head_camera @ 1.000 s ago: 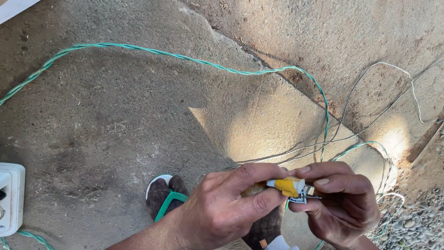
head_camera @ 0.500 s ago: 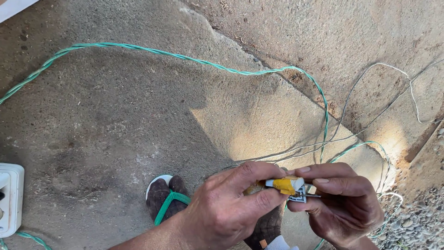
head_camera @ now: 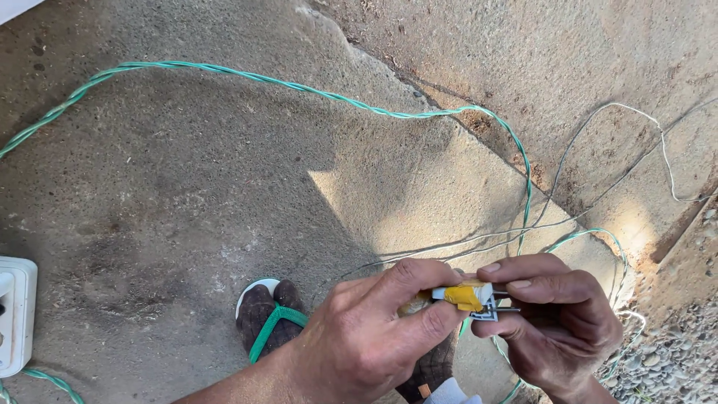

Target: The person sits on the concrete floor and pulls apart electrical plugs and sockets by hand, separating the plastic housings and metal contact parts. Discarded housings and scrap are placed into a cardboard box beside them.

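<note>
Head cam, lower right of frame: left hand (head_camera: 366, 348) pinches a yellow tool (head_camera: 462, 295), and right hand (head_camera: 557, 322) pinches a small metal part (head_camera: 493, 307) right at its tip. Green cable (head_camera: 299, 87) loops across the concrete (head_camera: 187, 194). White socket box (head_camera: 15, 314) at left edge, sandaled foot (head_camera: 271, 322) bottom centre.

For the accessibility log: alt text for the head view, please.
Both hands, left hand and right hand, pinch a small yellow-handled tool above a concrete floor. A twisted green wire loops across it; a sandalled foot shows below.
</note>
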